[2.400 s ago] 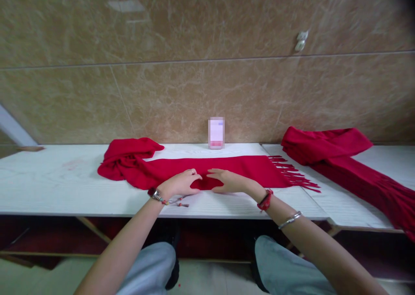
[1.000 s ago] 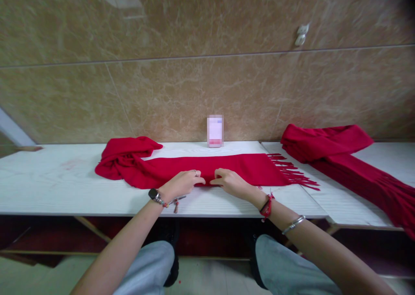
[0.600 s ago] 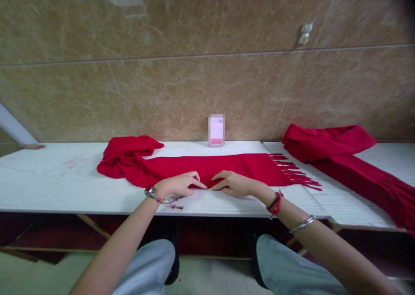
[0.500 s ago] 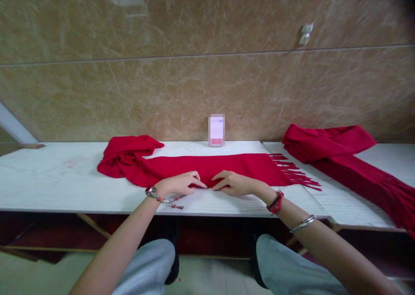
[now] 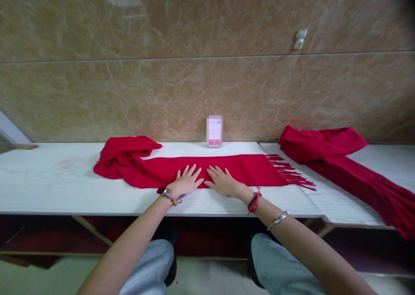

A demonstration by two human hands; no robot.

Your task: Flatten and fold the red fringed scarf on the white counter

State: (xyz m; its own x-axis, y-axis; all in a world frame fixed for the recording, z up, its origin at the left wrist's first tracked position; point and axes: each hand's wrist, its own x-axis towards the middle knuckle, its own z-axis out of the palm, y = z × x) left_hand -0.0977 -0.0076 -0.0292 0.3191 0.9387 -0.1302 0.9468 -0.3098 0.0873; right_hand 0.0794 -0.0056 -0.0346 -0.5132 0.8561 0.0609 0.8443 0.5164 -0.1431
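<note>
A red scarf [image 5: 246, 169] lies lengthwise on the white table, its fringe pointing right and its left end bunched in a loose heap. My left hand [image 5: 186, 182] rests palm down on the near edge of the scarf's flat strip, fingers spread. Just to its right, my right hand [image 5: 222, 181] lies flat on the same strip, also with fingers apart. Neither hand grips the cloth. The parts of the scarf under both palms are hidden.
A second red scarf [image 5: 337, 165] is folded over at the right, its fringe hanging past the table's front edge. A blurred phone-like item [image 5: 214, 131] stands against the tiled wall [image 5: 162, 96]. The white table [image 5: 58, 187] has open shelves below.
My fingers were bent at the scarf's near edge, thumbs and fingertips close together. Now both hands have opened and lie spread on the cloth, slightly farther forward. The scarf has barely moved.
</note>
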